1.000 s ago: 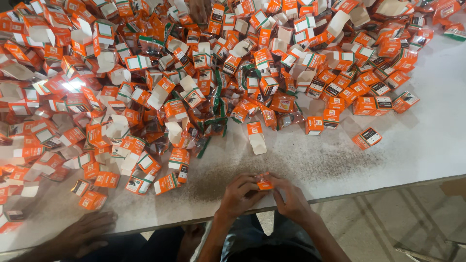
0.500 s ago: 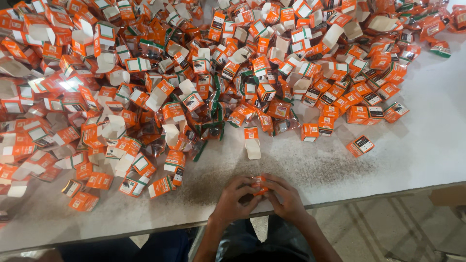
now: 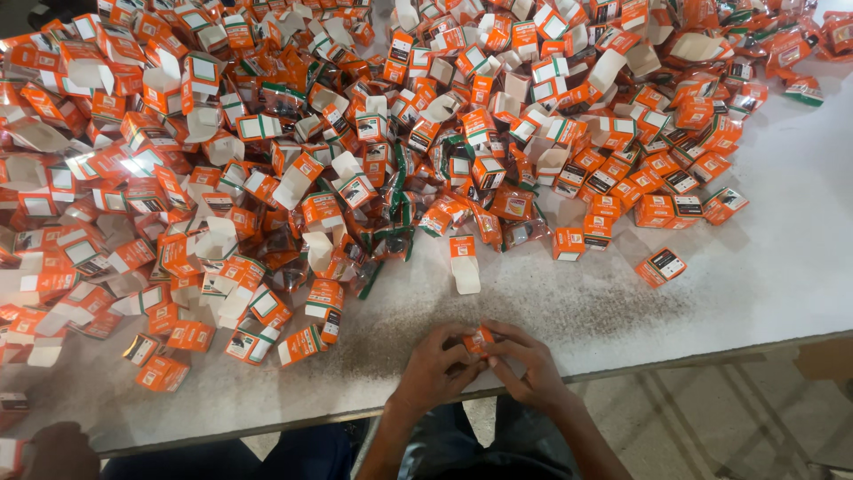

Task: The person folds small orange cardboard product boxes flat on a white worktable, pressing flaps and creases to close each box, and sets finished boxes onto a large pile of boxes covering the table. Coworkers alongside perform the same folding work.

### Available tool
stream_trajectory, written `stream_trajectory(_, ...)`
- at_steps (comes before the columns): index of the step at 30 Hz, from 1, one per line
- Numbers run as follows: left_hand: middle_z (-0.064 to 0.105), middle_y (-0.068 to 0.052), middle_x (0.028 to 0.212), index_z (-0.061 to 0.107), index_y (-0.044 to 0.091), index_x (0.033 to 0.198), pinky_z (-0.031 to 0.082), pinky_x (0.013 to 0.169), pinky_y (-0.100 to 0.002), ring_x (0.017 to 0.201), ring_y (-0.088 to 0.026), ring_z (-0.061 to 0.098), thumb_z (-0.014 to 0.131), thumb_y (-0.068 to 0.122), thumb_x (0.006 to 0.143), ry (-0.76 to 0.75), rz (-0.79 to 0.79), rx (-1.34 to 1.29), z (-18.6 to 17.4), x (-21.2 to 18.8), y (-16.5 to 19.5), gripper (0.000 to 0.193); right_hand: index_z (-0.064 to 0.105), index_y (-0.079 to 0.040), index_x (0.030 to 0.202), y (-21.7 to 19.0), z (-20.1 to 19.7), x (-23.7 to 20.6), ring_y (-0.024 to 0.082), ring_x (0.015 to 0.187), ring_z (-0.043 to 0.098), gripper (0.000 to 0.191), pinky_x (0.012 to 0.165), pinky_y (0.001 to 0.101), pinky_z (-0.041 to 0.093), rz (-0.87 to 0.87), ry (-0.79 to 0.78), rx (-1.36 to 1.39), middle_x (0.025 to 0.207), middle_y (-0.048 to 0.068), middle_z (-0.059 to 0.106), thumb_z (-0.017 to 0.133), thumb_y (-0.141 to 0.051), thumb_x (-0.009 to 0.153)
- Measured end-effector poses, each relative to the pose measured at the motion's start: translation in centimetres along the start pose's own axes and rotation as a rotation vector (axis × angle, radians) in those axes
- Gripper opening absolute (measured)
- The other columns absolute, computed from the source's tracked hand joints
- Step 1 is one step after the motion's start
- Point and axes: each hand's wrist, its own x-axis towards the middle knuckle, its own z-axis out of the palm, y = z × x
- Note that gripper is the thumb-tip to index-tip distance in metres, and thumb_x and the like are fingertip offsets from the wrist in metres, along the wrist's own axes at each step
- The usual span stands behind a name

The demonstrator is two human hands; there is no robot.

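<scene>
Orange and white, the small carton [image 3: 479, 339] sits between both hands at the near edge of the table [image 3: 782, 276], just above the person's lap. The left hand [image 3: 433, 369] curls around it from the left, fingers bent and closed onto the carton's side. The right hand [image 3: 531, 364] meets it from the right, thumb and fingertips pinched onto the same carton, so the two hands touch around it and only a corner of orange shows between them.

Just beyond the hands the white tabletop is bare but speckled with dark dust or grit. A single opened carton [image 3: 463, 262] with its white flap hanging lies alone on that patch, and a closed one [image 3: 660, 266] lies apart to the right. Behind them a great heap of cartons [image 3: 355, 133] in the same orange and white covers most of the table, some folded shut, many gaping open with pale insides, a few clear wrappers and green-edged pieces mixed in. Looser cartons trail down the left side toward the near edge.

At the lower left corner another person's hand [image 3: 58, 449] shows at the table edge; whether it holds anything cannot be told. Below the table's right end lies a pale tiled floor [image 3: 711, 418] with dark lines.
</scene>
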Motion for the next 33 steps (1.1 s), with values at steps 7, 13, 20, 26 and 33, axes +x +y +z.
stream_trajectory(7, 0.061, -0.015, 0.134, 0.067, 0.01, 0.113, 0.054, 0.102, -0.046, 0.123, -0.036, 0.062, 0.083, 0.013, 0.076, -0.052, 0.008, 0.086, -0.3, 0.1, 0.3, 0.041, 0.074, -0.008, 0.102, 0.7, 0.6, -0.2, 0.033, 0.125, 0.065, 0.02, 0.1, 0.0413, 0.054, 0.033, 0.007, -0.12, 0.137, 0.015, 0.065, 0.078, -0.01, 0.083)
stream_trajectory(13, 0.042, -0.023, 0.155, 0.051, 0.011, 0.146, 0.034, 0.118, -0.056, 0.147, -0.045, 0.037, 0.071, 0.008, 0.071, 0.065, -0.067, 0.325, 0.1, 2.6, -1.2, 0.078, 0.053, 0.006, 0.138, -0.5, 2.5, -0.2, 0.054, 0.134, 0.041, 0.06, 0.111, 0.0578, 0.035, 0.04, 0.551, -0.702, 0.143, 0.036, 0.044, 0.069, -0.008, 0.082)
stream_trajectory(20, 0.033, -0.03, 0.156, 0.056, 0.006, 0.135, 0.039, 0.109, -0.056, 0.144, -0.049, 0.033, 0.072, 0.014, 0.08, -0.045, -0.135, 0.65, 1.0, 10.4, -7.2, 0.058, 0.06, -0.007, 0.132, -0.3, 1.9, 0.5, 0.037, 0.131, 0.057, 0.048, 0.11, 0.0486, 0.046, 0.108, 0.191, -0.389, 0.139, 0.017, 0.061, 0.073, -0.012, 0.086)
stream_trajectory(26, 0.06, -0.019, 0.133, 0.069, 0.006, 0.102, 0.047, 0.11, -0.051, 0.131, -0.04, 0.055, 0.073, 0.011, 0.079, 0.191, 0.212, 0.574, -0.3, 8.7, -9.0, 0.023, 0.054, -0.003, 0.145, 3.6, -1.2, 8.1, 0.04, 0.132, 0.055, 0.055, 0.109, 0.0503, 0.048, 0.047, 0.174, -0.546, 0.142, 0.02, 0.058, 0.069, -0.012, 0.092)
stream_trajectory(33, 0.072, -0.008, 0.111, 0.071, 0.01, 0.088, 0.052, 0.098, -0.046, 0.105, -0.031, 0.068, 0.076, 0.019, 0.079, 0.041, -0.01, 0.403, -0.3, 3.0, -3.6, 0.014, 0.057, -0.01, 0.138, 7.9, 0.3, 16.2, 0.037, 0.122, 0.061, 0.051, 0.098, 0.0498, 0.051, 0.006, 0.007, -0.762, 0.134, 0.011, 0.062, 0.069, -0.013, 0.088)
